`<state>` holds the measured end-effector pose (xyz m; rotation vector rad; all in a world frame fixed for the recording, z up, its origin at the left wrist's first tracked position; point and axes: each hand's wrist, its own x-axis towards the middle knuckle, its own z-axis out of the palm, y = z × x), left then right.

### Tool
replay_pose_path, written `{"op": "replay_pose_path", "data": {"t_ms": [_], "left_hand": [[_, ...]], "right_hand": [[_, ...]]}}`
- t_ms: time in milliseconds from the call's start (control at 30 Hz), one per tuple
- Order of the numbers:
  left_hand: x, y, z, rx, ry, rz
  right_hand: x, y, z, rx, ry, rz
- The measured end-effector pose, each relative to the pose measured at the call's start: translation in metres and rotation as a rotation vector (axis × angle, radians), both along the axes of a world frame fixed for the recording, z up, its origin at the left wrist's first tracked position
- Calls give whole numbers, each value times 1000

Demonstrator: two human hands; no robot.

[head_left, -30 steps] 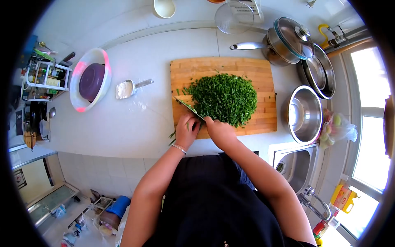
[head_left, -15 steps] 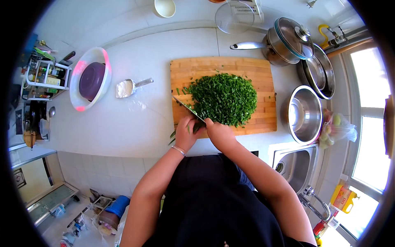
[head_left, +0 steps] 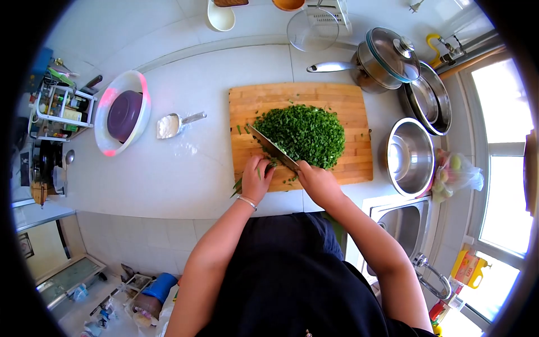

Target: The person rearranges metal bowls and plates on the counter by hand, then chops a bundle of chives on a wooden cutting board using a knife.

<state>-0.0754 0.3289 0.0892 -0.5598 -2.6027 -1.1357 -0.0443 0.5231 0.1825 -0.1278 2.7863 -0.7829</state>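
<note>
A wooden cutting board (head_left: 247, 95) lies on the counter with a heap of finely chopped green leaves (head_left: 306, 135) on it. My right hand (head_left: 320, 182) grips the handle of a kitchen knife (head_left: 273, 148), whose blade slants up and left along the heap's near-left side. Left of the blade and apart from it, my left hand (head_left: 257, 178) is closed around a small bunch of long green leaves (head_left: 238, 186) at the board's front edge. Their ends stick out past the fingers. Small cut bits are scattered near the knife.
Left on the counter are a scoop of white powder (head_left: 168, 126) and a white-and-pink basin (head_left: 140, 101) holding a purple bowl (head_left: 124, 115). To the right stand a lidded pot (head_left: 370, 73), a steel bowl (head_left: 411, 157) and a sink (head_left: 407, 219). Spilled powder lies near the scoop.
The knife and my right hand have shifted right, away from my left hand and against the heap. My left hand keeps the leaves. The whole view has shifted slightly.
</note>
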Motion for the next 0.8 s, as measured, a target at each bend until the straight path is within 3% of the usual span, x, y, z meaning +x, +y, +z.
{"op": "replay_pose_path", "data": {"t_ms": [533,800], "left_hand": [[-5,-16,5,-63,51,57],[-4,-17,7,-22,-20,91]], "right_hand": [[6,-6,37,-76,23,10],[4,-9,3,-22,-96,14]]}}
